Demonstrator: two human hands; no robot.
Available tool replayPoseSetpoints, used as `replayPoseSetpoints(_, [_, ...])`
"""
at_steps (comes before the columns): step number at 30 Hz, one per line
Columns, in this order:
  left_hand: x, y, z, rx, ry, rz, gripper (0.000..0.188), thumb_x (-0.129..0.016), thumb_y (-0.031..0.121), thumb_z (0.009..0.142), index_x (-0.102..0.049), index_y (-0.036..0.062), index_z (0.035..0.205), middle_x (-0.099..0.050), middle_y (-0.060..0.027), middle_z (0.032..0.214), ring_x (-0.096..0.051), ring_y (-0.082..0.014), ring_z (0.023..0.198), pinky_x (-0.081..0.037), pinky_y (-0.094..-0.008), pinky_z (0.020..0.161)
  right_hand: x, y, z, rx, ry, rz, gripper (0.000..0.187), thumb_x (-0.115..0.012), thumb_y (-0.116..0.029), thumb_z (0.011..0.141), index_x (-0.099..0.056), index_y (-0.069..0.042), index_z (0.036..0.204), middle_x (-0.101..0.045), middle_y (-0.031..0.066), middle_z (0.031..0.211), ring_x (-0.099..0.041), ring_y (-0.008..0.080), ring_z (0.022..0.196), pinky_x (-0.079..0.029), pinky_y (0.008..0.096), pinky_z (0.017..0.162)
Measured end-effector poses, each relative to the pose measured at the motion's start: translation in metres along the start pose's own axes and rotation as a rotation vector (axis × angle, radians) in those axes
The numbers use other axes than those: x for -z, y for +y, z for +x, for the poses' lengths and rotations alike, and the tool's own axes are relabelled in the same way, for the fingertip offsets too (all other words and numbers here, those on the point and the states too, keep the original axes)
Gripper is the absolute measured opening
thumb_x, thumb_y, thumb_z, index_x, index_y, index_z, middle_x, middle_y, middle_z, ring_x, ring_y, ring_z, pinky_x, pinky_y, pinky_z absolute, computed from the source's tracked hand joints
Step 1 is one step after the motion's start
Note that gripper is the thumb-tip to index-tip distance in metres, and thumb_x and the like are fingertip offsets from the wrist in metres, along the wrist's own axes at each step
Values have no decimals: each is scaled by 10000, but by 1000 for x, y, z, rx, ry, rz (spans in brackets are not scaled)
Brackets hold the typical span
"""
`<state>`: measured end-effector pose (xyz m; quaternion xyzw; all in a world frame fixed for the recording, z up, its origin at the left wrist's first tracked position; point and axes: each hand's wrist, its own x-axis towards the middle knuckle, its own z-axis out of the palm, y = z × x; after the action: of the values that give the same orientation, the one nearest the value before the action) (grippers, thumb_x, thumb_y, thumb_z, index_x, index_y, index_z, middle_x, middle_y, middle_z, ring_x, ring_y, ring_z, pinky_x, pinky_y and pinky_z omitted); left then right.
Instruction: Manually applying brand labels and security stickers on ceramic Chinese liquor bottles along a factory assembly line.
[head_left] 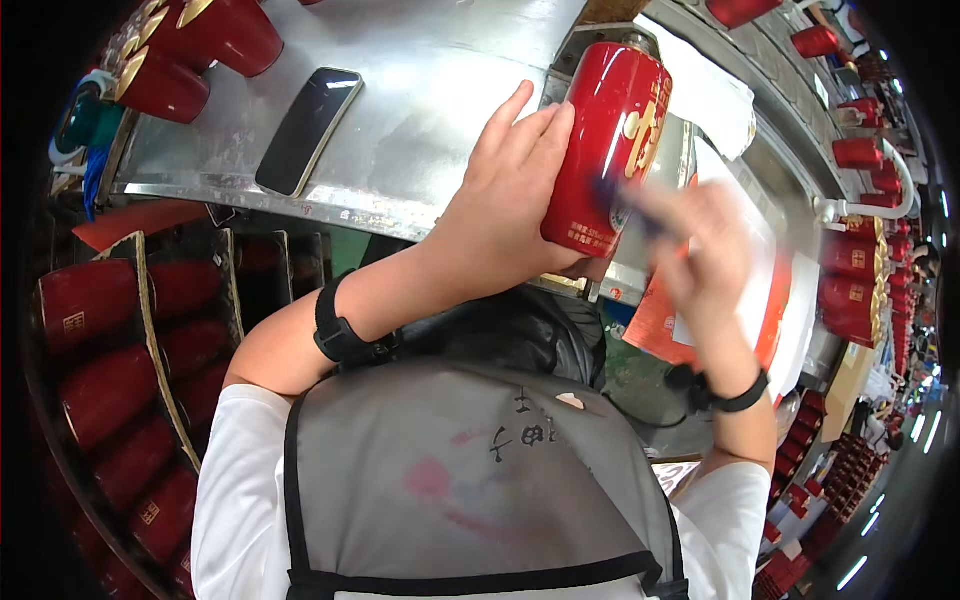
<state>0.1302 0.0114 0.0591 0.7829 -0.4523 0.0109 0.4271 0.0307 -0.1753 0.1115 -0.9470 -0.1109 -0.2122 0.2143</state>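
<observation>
A glossy red bottle (600, 140) with gold lettering lies tilted, its narrow end pointing away over the metal bench (430, 110). My left hand (515, 190) holds it from the left side, fingers stretched along the red surface and the palm near its base. On the right, my right hand (715, 250) is smeared by motion. Its closed fingers grip a dark blue stick-like tool (640, 205), whose tip overlaps the lower part of the bottle. The blur hides the tool's exact kind, and whether it touches the bottle I cannot tell.
A black phone (310, 130) lies on the bench at left. Red cups with gold rims (165, 85) stand at the far left corner. Divided crates of red containers (90, 305) sit lower left. Orange and white sheets (770, 290) lie at right, near a curved white pipe (905, 185).
</observation>
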Motion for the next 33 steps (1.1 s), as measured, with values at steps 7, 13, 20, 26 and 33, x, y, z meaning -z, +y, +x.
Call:
replayPoseSetpoints(7, [3,-8,-5,64,-70,-14,1087,-860,248,618,-247,-43,1468,-379,-245,1421,-224,-470,1401,-235,-517,1152,7,21,29,-255,-88,157,172,-765,-132,777,-715,-82,933,-593,75,754,-574,219,650,-467,321,592])
replayPoseSetpoints(13, [1,-12,2,4,-71,-53,1089,-873,272,617,-261,-18,1471,-398,-228,1406,-274,-457,1385,-221,-538,1153,4,23,22,45,-20,160,153,-747,-111,742,-708,-104,889,-589,59,754,-616,229,771,-510,344,729])
replayPoseSetpoints(20, [14,-14,-9,56,-172,-29,1155,-885,333,628,-208,28,1512,-316,-224,1475,-172,-461,1433,-241,-542,1141,65,138,12,-603,184,35,232,-723,-139,866,-699,-42,1075,-637,4,762,-555,62,649,-451,240,557])
replayPoseSetpoints(26, [30,0,-6,-119,-81,85,852,-794,357,730,-415,46,1427,-352,-177,1491,-236,-428,1426,-232,-528,1137,17,205,20,-660,-1,324,311,-623,-321,926,-727,-45,1024,-692,101,799,-610,183,642,-508,348,655])
replayPoseSetpoints(33, [48,-13,-16,-94,52,166,513,-687,285,803,-589,20,1231,-512,-160,1365,-357,-401,1366,-282,-508,1122,-58,193,95,-386,-338,-233,246,-712,-356,756,-748,-126,836,-719,103,866,-692,300,811,-544,429,742])
